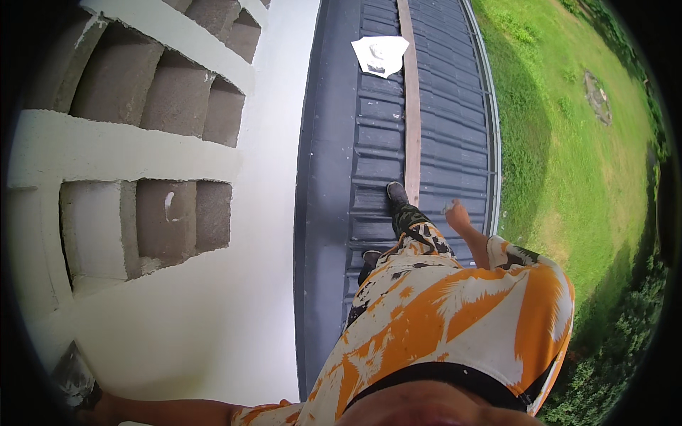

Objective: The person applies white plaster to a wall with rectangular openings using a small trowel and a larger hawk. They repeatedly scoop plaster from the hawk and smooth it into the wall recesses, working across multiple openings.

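At the lower left, my left hand (103, 410) is closed around the handle of a putty knife (74, 375). Its wide, smeared metal blade lies against or close to the white wall (263, 298); contact is hard to judge. My right hand (458, 215) hangs low at my side over the dark roof tiles (455, 128), fingers curled. A small pale thing (447, 206) shows at its fingertips, too small to name. Farther ahead, a white sheet or board (381, 55) bearing a white lump and a dark patch rests on the roof beside a wooden plank (410, 106).
Recessed openings with rough grey edges (167, 216) sit in the wall on my left. I stand on the sloping tiles, shoes (397, 193) beside the plank. A gutter (491, 121) marks the roof's right edge, with grass (561, 142) far below.
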Demonstrator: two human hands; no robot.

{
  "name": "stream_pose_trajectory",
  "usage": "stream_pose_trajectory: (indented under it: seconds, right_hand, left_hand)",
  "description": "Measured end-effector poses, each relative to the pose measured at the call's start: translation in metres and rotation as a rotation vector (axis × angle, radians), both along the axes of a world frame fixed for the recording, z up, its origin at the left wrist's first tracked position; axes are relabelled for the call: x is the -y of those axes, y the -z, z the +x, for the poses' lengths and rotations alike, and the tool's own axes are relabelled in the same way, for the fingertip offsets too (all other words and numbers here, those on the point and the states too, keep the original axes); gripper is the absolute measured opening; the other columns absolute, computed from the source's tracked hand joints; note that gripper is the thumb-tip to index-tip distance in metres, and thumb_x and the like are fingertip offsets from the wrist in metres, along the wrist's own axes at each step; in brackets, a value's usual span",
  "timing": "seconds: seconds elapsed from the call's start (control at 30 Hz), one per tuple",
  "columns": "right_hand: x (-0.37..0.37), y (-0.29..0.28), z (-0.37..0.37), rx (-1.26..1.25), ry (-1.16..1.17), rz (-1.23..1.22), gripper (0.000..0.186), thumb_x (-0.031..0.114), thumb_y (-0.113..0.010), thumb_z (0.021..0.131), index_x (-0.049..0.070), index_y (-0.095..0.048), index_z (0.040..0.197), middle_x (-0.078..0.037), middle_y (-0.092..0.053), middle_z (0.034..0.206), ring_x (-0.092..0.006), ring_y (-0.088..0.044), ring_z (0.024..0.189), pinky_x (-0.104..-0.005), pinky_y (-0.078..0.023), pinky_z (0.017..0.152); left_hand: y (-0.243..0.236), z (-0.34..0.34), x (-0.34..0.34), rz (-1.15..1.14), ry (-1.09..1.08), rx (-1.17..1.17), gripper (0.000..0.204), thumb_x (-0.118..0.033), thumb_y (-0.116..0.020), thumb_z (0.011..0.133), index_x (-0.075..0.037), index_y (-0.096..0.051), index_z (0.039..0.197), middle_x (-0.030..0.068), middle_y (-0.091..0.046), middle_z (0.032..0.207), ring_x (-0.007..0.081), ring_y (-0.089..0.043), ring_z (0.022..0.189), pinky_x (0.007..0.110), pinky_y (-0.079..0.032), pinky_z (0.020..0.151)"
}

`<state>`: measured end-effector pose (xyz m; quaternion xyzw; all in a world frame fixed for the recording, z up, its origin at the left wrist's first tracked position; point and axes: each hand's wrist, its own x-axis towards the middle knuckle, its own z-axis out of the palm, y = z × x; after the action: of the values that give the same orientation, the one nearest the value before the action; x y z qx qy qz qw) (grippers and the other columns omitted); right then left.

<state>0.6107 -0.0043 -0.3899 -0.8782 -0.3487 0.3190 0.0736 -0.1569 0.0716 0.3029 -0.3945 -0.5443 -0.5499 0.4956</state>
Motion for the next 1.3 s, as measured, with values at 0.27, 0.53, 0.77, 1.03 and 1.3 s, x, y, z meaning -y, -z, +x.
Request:
stream_pose_trajectory:
  seconds: [0.27, 0.53, 0.77, 1.03, 1.3]
  right_hand:
    - [-0.203, -0.125, -0.015, -1.33, 0.464, 0.377, 0.022, 0.015, -0.044, 0.102, 0.008, -0.058, 0.117, -0.003, -0.06, 0.077, -0.0096, -0.054, 0.057, -0.0246, -0.043, 0.051]
    - [-0.245, -0.143, 0.001, -1.331, 0.407, 0.272, 0.017, 0.017, -0.043, 0.102, 0.009, -0.056, 0.106, -0.004, -0.062, 0.078, -0.0106, -0.056, 0.059, -0.0257, -0.045, 0.052]
    - [-0.232, -0.125, 0.003, -1.069, 0.481, 0.066, 0.022, 0.01, -0.045, 0.096, 0.008, -0.055, 0.116, -0.003, -0.06, 0.08, -0.0104, -0.055, 0.057, -0.0266, -0.045, 0.048]
    - [-0.261, -0.176, 0.011, -1.038, 0.458, 0.279, 0.03, 0.015, -0.052, 0.095, 0.008, -0.06, 0.123, -0.001, -0.061, 0.083, -0.0086, -0.058, 0.065, -0.0258, -0.044, 0.054]
    - [-0.332, -0.215, -0.027, -1.413, 0.273, 0.204, 0.013, 0.018, -0.055, 0.098, 0.007, -0.059, 0.103, -0.001, -0.057, 0.083, -0.0113, -0.059, 0.07, -0.0258, -0.047, 0.056]
  left_hand:
    - [0.02, 0.029, -0.019, -0.06, 0.062, 0.139, 0.042, -0.037, -0.064, 0.093, 0.001, -0.062, 0.11, 0.0143, -0.067, 0.098, 0.0226, -0.064, 0.084, 0.036, -0.054, 0.073]
    - [0.02, 0.039, -0.015, -0.028, 0.116, 0.226, 0.044, -0.037, -0.062, 0.094, 0.0, -0.059, 0.117, 0.0157, -0.066, 0.101, 0.0255, -0.063, 0.086, 0.04, -0.054, 0.074]
    - [0.03, 0.057, -0.009, 0.063, 0.244, 0.293, 0.046, -0.037, -0.059, 0.095, -0.001, -0.056, 0.124, 0.0169, -0.064, 0.103, 0.0281, -0.062, 0.088, 0.043, -0.054, 0.075]
    - [0.094, 0.16, -0.066, 0.251, 0.878, 0.637, 0.05, -0.037, -0.057, 0.096, -0.002, -0.052, 0.132, 0.0183, -0.062, 0.105, 0.0311, -0.061, 0.09, 0.046, -0.054, 0.076]
    - [0.396, 0.353, -0.205, 0.194, 1.846, 2.239, 0.031, -0.03, -0.054, 0.101, -0.001, -0.062, 0.097, 0.0054, -0.062, 0.083, 0.0124, -0.047, 0.058, 0.024, -0.041, 0.05]
